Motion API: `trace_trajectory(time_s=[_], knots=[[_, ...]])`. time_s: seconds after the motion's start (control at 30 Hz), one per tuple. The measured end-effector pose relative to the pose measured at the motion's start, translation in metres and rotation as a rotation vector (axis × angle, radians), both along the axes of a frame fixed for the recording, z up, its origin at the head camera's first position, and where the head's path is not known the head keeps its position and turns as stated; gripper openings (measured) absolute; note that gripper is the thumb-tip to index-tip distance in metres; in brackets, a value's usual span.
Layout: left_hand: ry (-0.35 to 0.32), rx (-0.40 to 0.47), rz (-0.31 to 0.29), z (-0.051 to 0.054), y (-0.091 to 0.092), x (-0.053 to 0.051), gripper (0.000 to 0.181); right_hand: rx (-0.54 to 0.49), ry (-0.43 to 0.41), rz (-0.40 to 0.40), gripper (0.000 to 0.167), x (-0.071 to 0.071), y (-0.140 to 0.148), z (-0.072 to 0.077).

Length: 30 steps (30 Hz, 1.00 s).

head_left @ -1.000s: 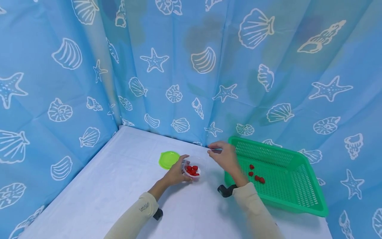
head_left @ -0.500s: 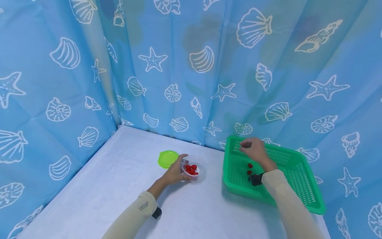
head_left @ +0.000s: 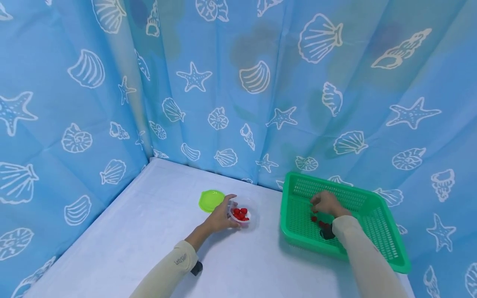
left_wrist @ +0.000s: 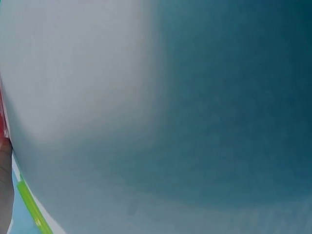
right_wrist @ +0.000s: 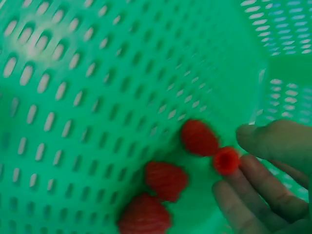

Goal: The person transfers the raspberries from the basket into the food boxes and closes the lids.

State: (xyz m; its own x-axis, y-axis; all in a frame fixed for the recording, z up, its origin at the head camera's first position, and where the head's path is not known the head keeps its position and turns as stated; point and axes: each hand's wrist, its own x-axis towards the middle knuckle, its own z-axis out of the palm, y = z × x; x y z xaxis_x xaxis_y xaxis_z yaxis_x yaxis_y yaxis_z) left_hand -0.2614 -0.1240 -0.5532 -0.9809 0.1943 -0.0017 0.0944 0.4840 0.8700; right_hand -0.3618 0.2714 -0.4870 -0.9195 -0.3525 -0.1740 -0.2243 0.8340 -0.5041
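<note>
A blue curtain point(head_left: 223, 97) printed with seashells and starfish backs a white-covered table point(head_left: 130, 236); on the table's right side sits a green perforated plastic basket point(head_left: 307, 241). The right hand point(head_left: 328, 203) reaches down inside it, thumb spread from the fingers in a narrow gap; the left hand point(head_left: 219, 218) is curled round the side of a clear round tub point(head_left: 255, 213); a lime-green lid point(head_left: 209, 201) lies flat just left of that tub.

Several raspberries point(head_left: 240, 213) sit in the tub; four more show in the basket, among them a hollow-ended raspberry point(right_wrist: 226, 162) at the right fingertips, close beside a neighbouring raspberry point(right_wrist: 199, 137), apparently not yet pinched.

For this pick, the thumb should probably come in opposite the fingers and close softly on the berry's sides; firm pressure could crush the hollow end; the left hand does best holding the tub steady and level.
</note>
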Motion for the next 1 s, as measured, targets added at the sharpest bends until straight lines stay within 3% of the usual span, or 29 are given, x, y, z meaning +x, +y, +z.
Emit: trace_trajectory(time_s=[0.23,0.7,0.83,1.0], knots=[[0.001,0.005,-0.012,-0.001,0.002,0.001,0.102,-0.001,0.004,-0.001,0.027,0.000,0.011,-0.013],[0.024,-0.008,-0.025,0.000,0.000,-0.002,0.099,-0.025,0.050,-0.036,0.021,0.004,0.010,-0.016],[0.017,-0.013,-0.022,-0.001,0.000,-0.001,0.099,-0.040,0.074,-0.042,0.024,0.003,0.009,-0.014],[0.007,-0.024,-0.006,-0.001,-0.001,-0.001,0.100,-0.075,0.171,-0.001,0.025,0.001,-0.001,0.000]])
